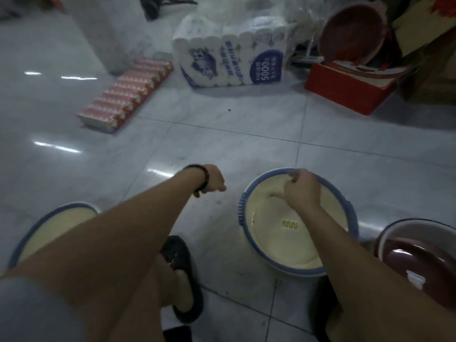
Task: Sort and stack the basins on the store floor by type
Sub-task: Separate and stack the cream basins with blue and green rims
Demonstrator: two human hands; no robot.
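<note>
Your right hand [302,191] curls its fingers over the far rim of the cream basin [276,248], which sits upright on the floor [222,134] in front of you to the right, its blue rim showing nearly all round. Your left hand [212,180] hangs over bare tile just left of that basin, apart from it, wrist bent down; nothing shows in it, but the fingers are turned away, so you cannot tell how tightly they curl (a dark bracelet [201,178] rings the wrist). A second basin [56,223] of the same kind lies under your left forearm. At the right edge a maroon basin [419,262] rests inside a paler basin [392,234]. Further off stand a tissue pack [229,60] and a red box [350,90]
</note>
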